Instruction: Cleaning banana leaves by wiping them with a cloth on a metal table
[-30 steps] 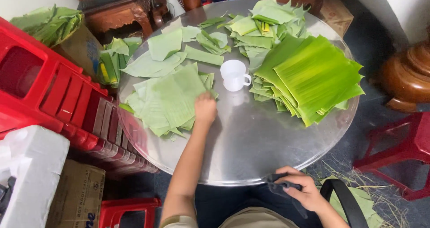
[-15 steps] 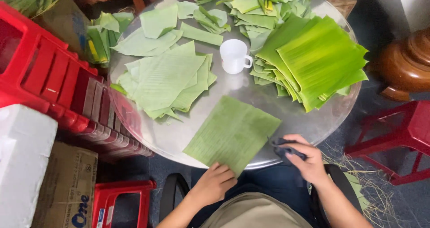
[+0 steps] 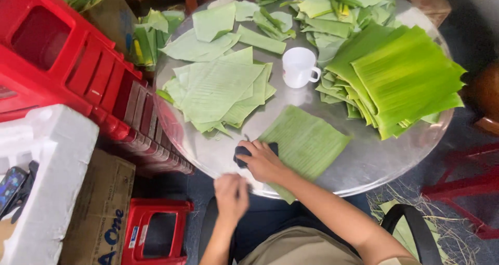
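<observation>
A single pale green banana leaf piece [image 3: 306,143] lies flat on the round metal table [image 3: 384,156] near its front edge. My right hand [image 3: 262,160] presses a dark cloth [image 3: 243,153] against the leaf's left corner. My left hand [image 3: 231,195] hovers blurred at the table's near edge, just below the right hand; whether it pinches the leaf's edge is unclear. A stack of pale leaf pieces [image 3: 221,91] lies at the left of the table. A stack of bright green leaves [image 3: 403,78] lies at the right. A white mug [image 3: 299,67] stands between them.
Red plastic stools [image 3: 62,62] lie stacked to the left of the table. A white foam box [image 3: 47,176], a cardboard box [image 3: 101,213] and another red stool [image 3: 156,234] stand below them. More folded leaves [image 3: 332,5] cover the table's far side. A red stool [image 3: 468,187] stands at right.
My right hand has moved left across the leaf with the dark cloth to its left corner. My left hand has shifted up toward the table edge. The view has shifted.
</observation>
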